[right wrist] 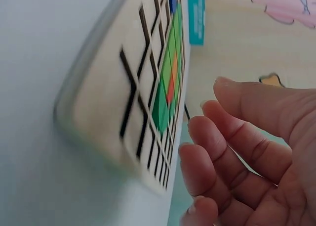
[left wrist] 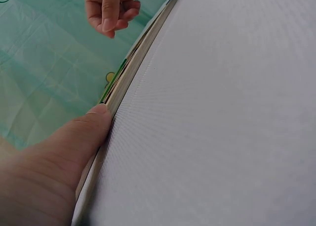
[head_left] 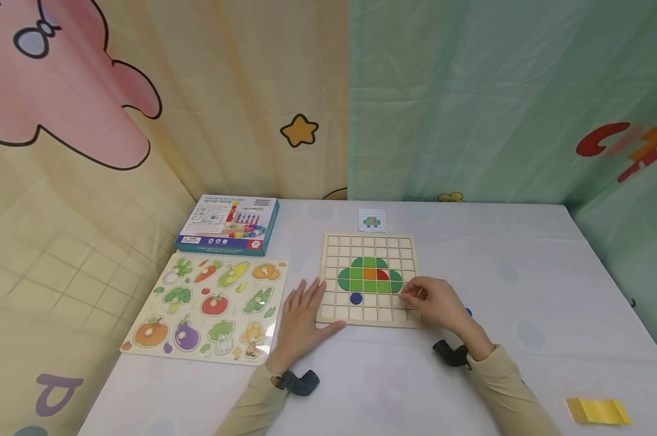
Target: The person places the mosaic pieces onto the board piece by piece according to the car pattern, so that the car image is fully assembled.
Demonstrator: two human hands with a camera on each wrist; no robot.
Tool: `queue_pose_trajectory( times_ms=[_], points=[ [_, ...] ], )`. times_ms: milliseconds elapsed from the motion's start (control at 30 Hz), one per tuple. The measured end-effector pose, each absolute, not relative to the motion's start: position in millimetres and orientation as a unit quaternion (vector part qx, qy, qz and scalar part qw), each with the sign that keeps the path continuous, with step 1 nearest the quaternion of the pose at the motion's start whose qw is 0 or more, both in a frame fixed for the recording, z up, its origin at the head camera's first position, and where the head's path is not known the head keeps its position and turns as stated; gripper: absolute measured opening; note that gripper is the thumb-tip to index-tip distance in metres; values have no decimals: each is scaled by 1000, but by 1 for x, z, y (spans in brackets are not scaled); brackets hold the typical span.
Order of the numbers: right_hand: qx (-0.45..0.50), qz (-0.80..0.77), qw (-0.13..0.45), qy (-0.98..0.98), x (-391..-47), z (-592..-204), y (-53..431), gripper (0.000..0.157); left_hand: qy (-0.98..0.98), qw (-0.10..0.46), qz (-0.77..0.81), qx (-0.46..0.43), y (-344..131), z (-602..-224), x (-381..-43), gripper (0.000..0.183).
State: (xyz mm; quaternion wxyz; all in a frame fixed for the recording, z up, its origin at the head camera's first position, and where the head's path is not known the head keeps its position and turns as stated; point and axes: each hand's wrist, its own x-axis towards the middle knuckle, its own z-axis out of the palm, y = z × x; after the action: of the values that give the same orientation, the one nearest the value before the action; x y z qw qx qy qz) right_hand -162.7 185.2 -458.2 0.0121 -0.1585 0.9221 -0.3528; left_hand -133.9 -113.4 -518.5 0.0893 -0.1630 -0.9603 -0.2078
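A wooden grid board lies on the table, bearing a car-like pattern of green pieces, orange squares and a red quarter piece. One blue disc sits in a cell below the pattern. My left hand rests at the board's lower left corner, fingers spread, its thumb against the front edge. Over the board's right side hovers my right hand. In the right wrist view its fingers are loosely bent, apart from the thumb, with nothing visible between them.
Behind the board lies a small pattern card. To the left are a vegetable puzzle board and a toy box. Another blue piece shows partly behind the right wrist. A folded yellow paper lies at the front right.
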Motion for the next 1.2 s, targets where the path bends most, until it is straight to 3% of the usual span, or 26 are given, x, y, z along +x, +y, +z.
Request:
queue_pose_trajectory(
  times_ms=[367, 467, 733, 1200],
  points=[
    [-89, -320, -48, 942, -154, -453, 257, 9, -960, 87, -209, -164, -114, -520, -135, 93],
    [-74, -311, -34, 947, -151, -452, 268, 7, -960, 84, -210, -163, -114, -520, -135, 93],
    [-87, -305, 71, 946, -143, -452, 278, 19, -960, 85, -210, -163, -113, -518, -135, 93],
    [-101, -282, 37, 953, -150, -464, 269, 9, -962, 79, -206, -160, -113, -519, -135, 93]
  ],
)
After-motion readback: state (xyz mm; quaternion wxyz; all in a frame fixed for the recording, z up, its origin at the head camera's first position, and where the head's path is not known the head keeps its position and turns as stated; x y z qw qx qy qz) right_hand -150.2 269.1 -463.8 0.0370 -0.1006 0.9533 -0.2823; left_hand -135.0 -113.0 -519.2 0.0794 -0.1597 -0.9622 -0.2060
